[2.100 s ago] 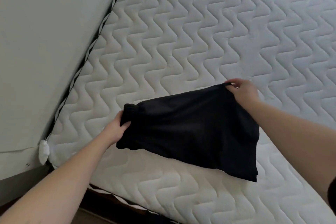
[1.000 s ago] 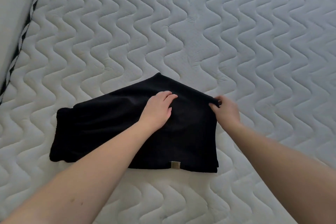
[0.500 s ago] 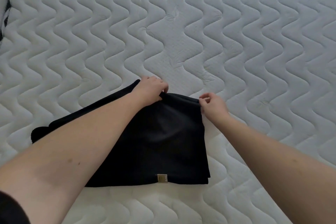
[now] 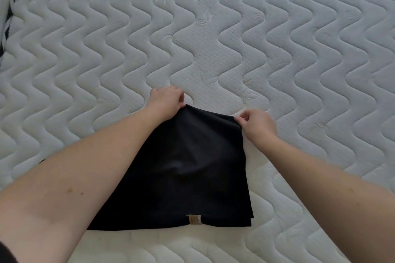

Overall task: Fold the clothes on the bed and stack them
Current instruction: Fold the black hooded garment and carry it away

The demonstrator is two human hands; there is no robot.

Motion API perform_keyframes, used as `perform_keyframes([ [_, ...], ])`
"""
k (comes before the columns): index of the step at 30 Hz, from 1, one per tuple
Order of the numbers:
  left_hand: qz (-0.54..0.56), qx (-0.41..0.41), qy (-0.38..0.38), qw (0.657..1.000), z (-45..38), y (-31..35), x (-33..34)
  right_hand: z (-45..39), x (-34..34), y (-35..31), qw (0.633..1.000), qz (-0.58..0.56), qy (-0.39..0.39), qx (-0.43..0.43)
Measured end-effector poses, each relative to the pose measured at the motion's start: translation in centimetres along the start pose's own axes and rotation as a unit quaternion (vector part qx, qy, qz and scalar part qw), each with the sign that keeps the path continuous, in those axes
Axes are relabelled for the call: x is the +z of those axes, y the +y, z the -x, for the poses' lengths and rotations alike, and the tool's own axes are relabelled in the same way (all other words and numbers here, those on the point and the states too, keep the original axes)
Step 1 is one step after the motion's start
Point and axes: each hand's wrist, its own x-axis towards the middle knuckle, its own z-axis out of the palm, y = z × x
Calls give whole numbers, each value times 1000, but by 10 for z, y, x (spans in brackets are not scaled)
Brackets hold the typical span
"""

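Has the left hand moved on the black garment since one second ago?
Yes. The left hand went from the middle of the black garment to its far edge, farther from the tan label.

Black garment [image 4: 192, 173] flat on mattress [image 4: 213, 27] (small tan tag [image 4: 195, 219] at near hem)

Place: you're in a home bedroom.
Evidence: bare white wave-quilted mattress [image 4: 213, 27] fills your view, black-and-white piped edge far left.

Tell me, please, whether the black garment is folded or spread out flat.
Folded: the black garment lies doubled, with layered edges at its near right corner. Left hand and right hand pinch its far corners.
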Motion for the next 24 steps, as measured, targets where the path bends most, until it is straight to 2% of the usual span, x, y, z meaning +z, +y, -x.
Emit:
perform_keyframes([
  [2,38,-17,-3,999,-2,0,1,0,4,-7,997,-60,35,-37],
  [3,47,-17,-3,999,-1,-1,2,-1,6,-11,993,-93,8,-67],
  [4,42,-13,0,999,1,-2,4,0,7,-15,990,-82,-39,-107],
  [6,-2,-14,-3,1000,4,-9,4,-2,11,-19,981,45,-96,-161],
  [8,-14,-47,-32,998,6,-19,1,-8,10,-20,976,125,-84,-157],
  [11,34,-90,-61,994,5,-30,-5,-16,5,-19,985,120,-73,-101],
  [15,207,-91,10,974,7,-30,-6,-17,1,-17,993,96,-49,-56],
  [18,265,-123,11,956,12,-32,-3,-15,2,-17,992,95,-43,-71],
  [21,242,-161,-57,955,20,-42,-4,-13,-1,-14,989,79,-54,-109],
  [22,224,-160,-70,959,24,-45,-5,-12,-2,-13,988,71,-54,-125],
  [24,220,-134,-50,965,34,-46,-7,-7,-5,-10,986,57,-42,-153],
])
